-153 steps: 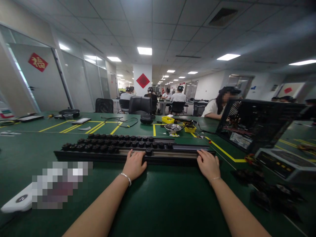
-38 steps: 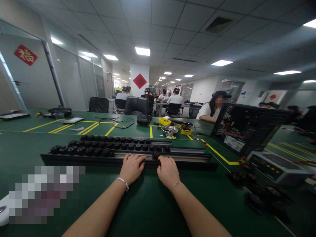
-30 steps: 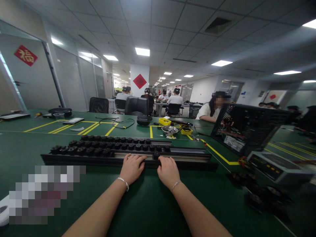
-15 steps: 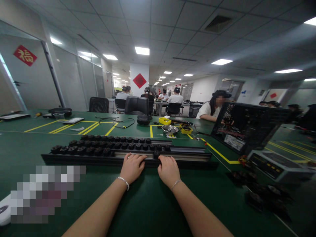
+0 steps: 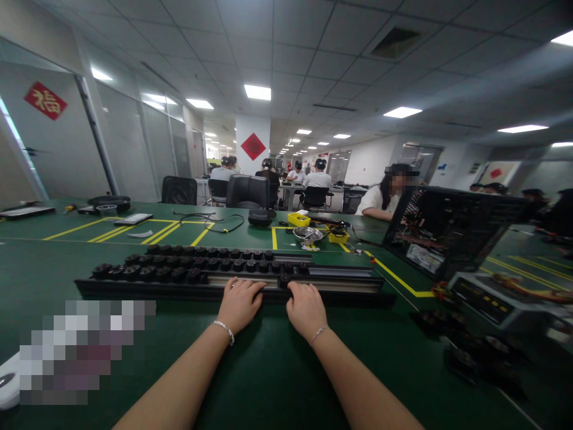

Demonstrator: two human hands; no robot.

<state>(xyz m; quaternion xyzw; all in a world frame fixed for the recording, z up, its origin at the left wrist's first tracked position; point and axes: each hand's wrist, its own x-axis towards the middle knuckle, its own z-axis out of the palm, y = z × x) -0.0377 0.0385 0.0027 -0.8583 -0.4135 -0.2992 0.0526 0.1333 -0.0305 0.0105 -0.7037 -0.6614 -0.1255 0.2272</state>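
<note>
Now your right hand point(image 5: 305, 309) sits close beside your left hand point(image 5: 240, 306), both at the near edge of the rail point(image 5: 233, 286); approx 5 s ago the right was well out toward the rail's right end. In the last sec nothing much has moved, so I'd judge you're working the middle stretch w/ both hands. Both sets of fingers curl over the near edge of the rail and press on it; whether they pinch a small part, can't tell. The rail is long, black, w/ grooved tracks, lying crosswise on the green counter point(image 5: 277, 382) right in front of you. Black knobs point(image 5: 179, 269) fill its left half in rows; the right half of the tracks looks bare. More loose black parts point(image 5: 483, 352) lie to your right, well apart.
</note>
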